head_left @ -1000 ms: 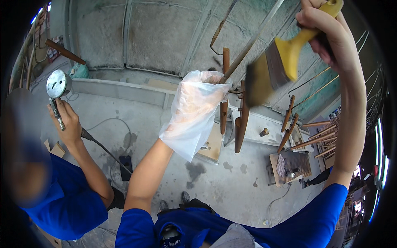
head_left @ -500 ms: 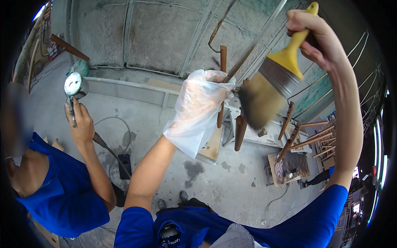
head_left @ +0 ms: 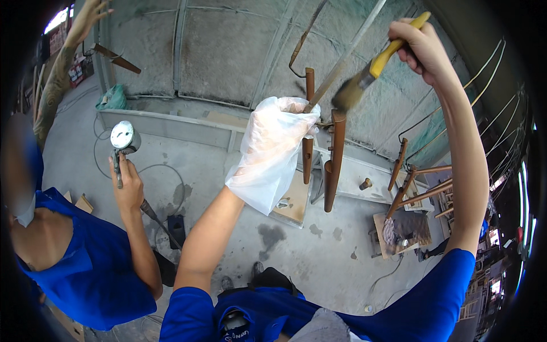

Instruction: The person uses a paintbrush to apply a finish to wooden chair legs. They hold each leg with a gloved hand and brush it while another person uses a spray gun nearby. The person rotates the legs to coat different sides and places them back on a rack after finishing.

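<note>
My left hand [head_left: 279, 128], wrapped in a loose translucent plastic bag, is closed round a thin metal rod [head_left: 347, 60] that slants up to the right. Just right of the bag a brown wooden furniture leg [head_left: 336, 154] hangs upright. Up on the right, my right hand [head_left: 419, 48] grips a wide paintbrush [head_left: 379, 62] by its yellow handle, seen nearly edge-on. Its dark-tipped bristles point down-left at the leg's upper end and seem to touch it. Another brown leg [head_left: 309, 91] hangs behind, near a bent hook [head_left: 296, 54].
A co-worker on the left holds a spray gun [head_left: 124, 141] with a round cup on top; the other arm [head_left: 62, 74] is raised. More wooden legs [head_left: 399, 165] hang at right. A low grey trough [head_left: 171, 126] lines the stained wall. A hose [head_left: 162, 165] crosses the floor.
The paintbrush has turned edge-on, its bristles now at the leg's top. My left hand has hardly moved. The co-worker's spray gun has shifted right and down; the other arm now shows raised.
</note>
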The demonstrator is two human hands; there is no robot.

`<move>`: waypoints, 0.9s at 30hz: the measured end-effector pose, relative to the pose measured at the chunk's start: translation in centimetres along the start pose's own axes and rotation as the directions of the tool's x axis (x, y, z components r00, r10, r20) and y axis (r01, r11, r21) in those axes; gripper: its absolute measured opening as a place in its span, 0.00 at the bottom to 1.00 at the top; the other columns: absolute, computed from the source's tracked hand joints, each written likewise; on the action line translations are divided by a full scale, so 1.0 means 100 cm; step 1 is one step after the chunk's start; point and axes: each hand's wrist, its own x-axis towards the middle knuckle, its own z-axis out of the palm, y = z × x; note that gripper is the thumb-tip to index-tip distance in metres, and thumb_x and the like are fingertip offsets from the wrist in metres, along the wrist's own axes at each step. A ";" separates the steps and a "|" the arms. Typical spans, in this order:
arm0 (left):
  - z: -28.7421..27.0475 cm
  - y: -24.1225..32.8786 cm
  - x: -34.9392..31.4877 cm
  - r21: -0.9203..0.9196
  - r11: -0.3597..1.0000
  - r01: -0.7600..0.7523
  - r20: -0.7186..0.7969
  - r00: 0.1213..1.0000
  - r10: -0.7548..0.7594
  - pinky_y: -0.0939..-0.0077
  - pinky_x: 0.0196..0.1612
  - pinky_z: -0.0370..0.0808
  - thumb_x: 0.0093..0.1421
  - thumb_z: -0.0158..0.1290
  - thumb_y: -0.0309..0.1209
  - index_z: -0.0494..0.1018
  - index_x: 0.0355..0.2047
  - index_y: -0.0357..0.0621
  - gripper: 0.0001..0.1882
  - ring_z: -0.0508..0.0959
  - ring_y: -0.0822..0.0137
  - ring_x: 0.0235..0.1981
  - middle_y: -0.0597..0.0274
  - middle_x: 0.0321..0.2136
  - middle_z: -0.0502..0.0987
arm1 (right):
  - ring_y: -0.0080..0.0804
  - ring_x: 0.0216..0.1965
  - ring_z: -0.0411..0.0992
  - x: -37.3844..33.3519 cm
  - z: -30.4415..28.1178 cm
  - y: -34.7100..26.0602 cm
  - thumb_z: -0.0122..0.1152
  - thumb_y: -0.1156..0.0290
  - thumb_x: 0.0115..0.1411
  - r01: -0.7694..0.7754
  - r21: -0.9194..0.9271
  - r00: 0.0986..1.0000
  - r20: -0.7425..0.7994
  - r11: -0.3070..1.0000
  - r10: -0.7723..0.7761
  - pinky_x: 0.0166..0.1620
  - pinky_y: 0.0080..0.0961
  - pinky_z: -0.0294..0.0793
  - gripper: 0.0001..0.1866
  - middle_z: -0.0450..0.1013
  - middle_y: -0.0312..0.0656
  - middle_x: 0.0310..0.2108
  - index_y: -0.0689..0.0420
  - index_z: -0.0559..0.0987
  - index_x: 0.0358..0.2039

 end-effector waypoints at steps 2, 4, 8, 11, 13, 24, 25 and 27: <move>0.002 -0.002 0.006 0.072 0.997 -0.028 0.012 1.000 0.027 0.79 0.39 0.82 0.65 0.66 0.26 0.79 0.44 0.31 0.12 0.84 0.74 0.34 0.61 0.34 0.83 | 0.12 0.07 0.60 0.003 0.003 0.000 0.62 0.60 0.65 0.191 0.005 0.977 -0.092 0.981 -0.190 0.11 0.11 0.54 0.14 0.69 0.32 0.13 0.58 0.78 0.30; 0.000 -0.002 0.014 0.113 0.993 -0.031 -0.003 1.000 0.031 0.79 0.40 0.82 0.65 0.66 0.25 0.79 0.44 0.31 0.11 0.84 0.74 0.34 0.61 0.35 0.83 | 0.11 0.07 0.60 0.012 0.006 0.000 0.61 0.60 0.66 -0.010 0.054 0.997 0.073 0.998 0.006 0.12 0.11 0.54 0.14 0.69 0.31 0.13 0.57 0.78 0.29; -0.024 0.001 0.030 0.097 0.995 -0.007 -0.028 1.000 0.010 0.79 0.41 0.83 0.64 0.66 0.24 0.79 0.42 0.31 0.10 0.84 0.74 0.34 0.60 0.34 0.83 | 0.11 0.07 0.58 0.036 0.021 -0.005 0.61 0.60 0.66 0.097 -0.133 0.994 -0.032 0.986 -0.102 0.11 0.11 0.53 0.14 0.67 0.30 0.13 0.57 0.77 0.28; -0.057 -0.002 0.036 0.114 0.993 -0.018 -0.048 0.999 0.023 0.78 0.41 0.83 0.64 0.66 0.24 0.79 0.42 0.31 0.10 0.85 0.73 0.35 0.59 0.35 0.84 | 0.10 0.07 0.59 0.044 0.054 -0.018 0.61 0.59 0.66 0.091 0.018 0.996 0.016 0.996 -0.091 0.12 0.11 0.54 0.16 0.68 0.30 0.13 0.56 0.76 0.26; -0.074 -0.011 0.034 0.126 0.992 -0.007 -0.066 0.998 0.015 0.76 0.41 0.84 0.63 0.66 0.21 0.78 0.43 0.30 0.11 0.86 0.70 0.36 0.55 0.37 0.84 | 0.09 0.07 0.59 0.036 0.086 -0.030 0.61 0.58 0.65 0.021 0.041 0.995 0.099 0.999 -0.025 0.12 0.11 0.55 0.16 0.68 0.30 0.13 0.56 0.76 0.26; -0.025 -0.100 0.067 0.121 0.992 -0.038 -0.140 0.989 0.055 0.74 0.40 0.86 0.61 0.66 0.18 0.77 0.42 0.29 0.11 0.87 0.65 0.35 0.50 0.38 0.84 | 0.17 0.10 0.67 0.026 0.057 0.011 0.63 0.71 0.56 -0.056 -0.202 0.995 -0.097 0.978 0.037 0.13 0.16 0.63 0.09 0.75 0.38 0.15 0.60 0.77 0.21; -0.014 -0.105 0.073 0.117 0.992 -0.038 -0.142 0.988 0.054 0.76 0.41 0.85 0.62 0.66 0.19 0.78 0.42 0.29 0.11 0.86 0.67 0.35 0.51 0.38 0.85 | 0.17 0.10 0.67 0.023 0.048 0.018 0.64 0.71 0.56 -0.021 -0.152 0.998 -0.067 0.988 0.011 0.14 0.16 0.64 0.10 0.75 0.38 0.15 0.59 0.76 0.20; 0.000 -0.111 0.078 0.154 0.987 -0.040 -0.164 0.984 0.065 0.71 0.40 0.86 0.60 0.66 0.17 0.77 0.38 0.30 0.09 0.86 0.65 0.34 0.50 0.36 0.85 | 0.17 0.10 0.68 0.018 0.034 0.025 0.64 0.70 0.57 0.042 -0.045 0.999 -0.005 0.998 -0.042 0.14 0.16 0.64 0.12 0.75 0.39 0.14 0.58 0.75 0.19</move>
